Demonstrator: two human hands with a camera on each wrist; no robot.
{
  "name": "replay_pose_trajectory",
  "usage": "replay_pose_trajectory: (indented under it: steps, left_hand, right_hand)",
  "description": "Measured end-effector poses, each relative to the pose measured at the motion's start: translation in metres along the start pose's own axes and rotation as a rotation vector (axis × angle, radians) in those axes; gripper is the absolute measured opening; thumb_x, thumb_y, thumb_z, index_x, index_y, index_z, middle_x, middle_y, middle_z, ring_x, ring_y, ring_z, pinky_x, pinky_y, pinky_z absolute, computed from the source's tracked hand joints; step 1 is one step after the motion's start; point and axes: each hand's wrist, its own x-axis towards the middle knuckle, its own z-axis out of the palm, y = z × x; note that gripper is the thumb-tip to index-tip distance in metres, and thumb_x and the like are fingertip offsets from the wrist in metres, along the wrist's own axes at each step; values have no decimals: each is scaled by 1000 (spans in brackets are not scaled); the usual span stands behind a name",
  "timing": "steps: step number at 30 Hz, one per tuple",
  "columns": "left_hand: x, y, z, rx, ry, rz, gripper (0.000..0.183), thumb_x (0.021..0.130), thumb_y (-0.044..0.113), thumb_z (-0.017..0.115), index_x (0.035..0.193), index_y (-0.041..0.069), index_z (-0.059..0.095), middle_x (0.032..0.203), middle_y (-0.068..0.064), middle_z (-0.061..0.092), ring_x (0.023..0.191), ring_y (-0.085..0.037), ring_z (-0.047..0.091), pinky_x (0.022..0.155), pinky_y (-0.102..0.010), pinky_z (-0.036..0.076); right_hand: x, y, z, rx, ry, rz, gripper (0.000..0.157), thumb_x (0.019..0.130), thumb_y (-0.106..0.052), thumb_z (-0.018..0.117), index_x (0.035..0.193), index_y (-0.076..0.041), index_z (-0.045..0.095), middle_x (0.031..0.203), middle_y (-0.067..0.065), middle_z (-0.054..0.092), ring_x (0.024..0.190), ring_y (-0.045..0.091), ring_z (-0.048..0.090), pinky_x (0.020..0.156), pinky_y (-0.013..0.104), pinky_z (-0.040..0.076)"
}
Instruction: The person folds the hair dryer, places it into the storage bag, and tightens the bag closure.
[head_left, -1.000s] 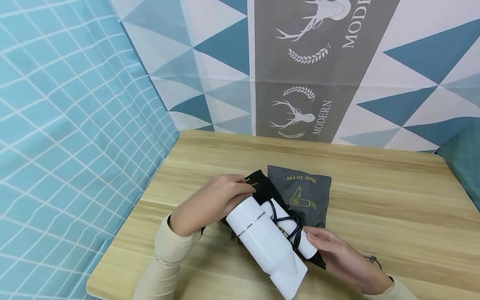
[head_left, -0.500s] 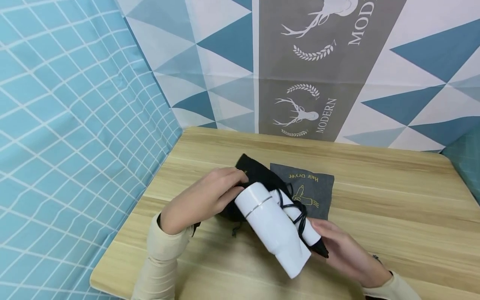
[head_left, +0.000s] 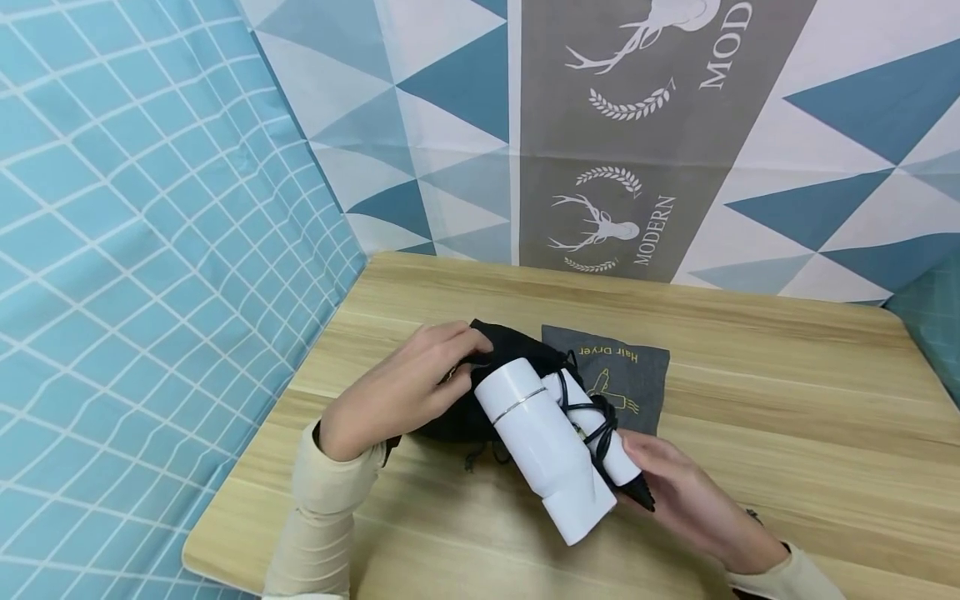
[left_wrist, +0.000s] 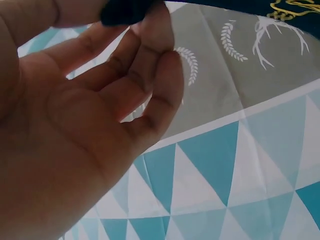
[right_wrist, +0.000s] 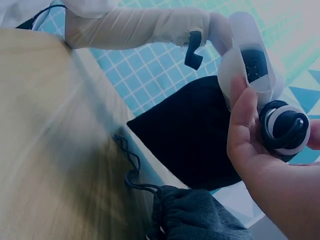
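Observation:
A white hair dryer point(head_left: 536, 446) with its black cord wound round the folded handle rests in my right hand point(head_left: 686, 504), which grips the handle end. In the right wrist view, the nozzle opening of the hair dryer point(right_wrist: 250, 30) faces the camera, and fingers curl round the handle. My left hand point(head_left: 405, 383) pinches the edge of a black cloth bag point(head_left: 510, 342) between thumb and fingertips. The pinched fabric of the bag point(left_wrist: 130, 12) shows at the top of the left wrist view. The dryer's rear end overlaps the bag in the head view.
A grey drawstring pouch point(head_left: 637, 367) printed "Hair Dryer" lies flat on the wooden table point(head_left: 787, 392), partly behind the dryer. A blue gridded cloth point(head_left: 150, 250) borders the table's left side, and a patterned backdrop point(head_left: 450, 125) stands behind it.
The hair dryer has moved away from the table's front with my right hand. My left hand has shifted slightly up-left, and the black bag now shows more to the left of the dryer.

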Motion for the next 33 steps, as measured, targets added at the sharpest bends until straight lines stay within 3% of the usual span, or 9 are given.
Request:
replay_pose_trajectory:
  steps: [4,9,18,24,29,33]
  left_hand:
    - [5,-1,3,-41,46,52,38,85,-13,49,116,8,56,108,0,64,90,-10,60,81,-27,51]
    - [5,2,4,-59,33,68,43,80,-17,47,112,11,54,101,4,61,79,-8,54,73,-25,48]
    - [9,2,7,-29,23,56,41,82,-15,48,116,6,55,110,-7,68,77,-14,60,75,-28,52]
    - [18,12,23,43,45,108,37,81,-11,51,111,7,59,102,-3,70,79,-11,61,78,-30,52]
    - [22,22,36,124,73,132,32,83,-8,55,110,8,62,101,-2,69,88,-15,63,86,-37,50]
    - [20,26,36,181,114,115,31,85,-7,56,112,8,63,103,-2,67,91,-18,62,83,-35,49]
  right_hand:
    - [-3,-1,1,33,11,-9,48,111,-13,16,139,-3,53,128,6,61,114,14,58,100,31,47]
    - [-4,-1,1,53,44,-21,48,111,-14,16,137,-5,55,121,5,63,107,16,59,95,31,49]
    - [-4,0,-4,-195,71,41,40,110,-11,24,137,-1,52,119,6,64,102,16,62,94,30,49]
    - [-7,3,-8,-305,94,95,37,109,-12,29,138,-7,54,127,3,62,112,12,57,100,24,42]
    - [-7,5,-10,-305,141,111,36,110,-14,32,138,-7,53,128,1,60,114,10,55,100,25,42]
    - [-9,4,-9,-278,219,119,35,110,-18,34,140,-3,44,131,0,58,118,10,56,100,29,46]
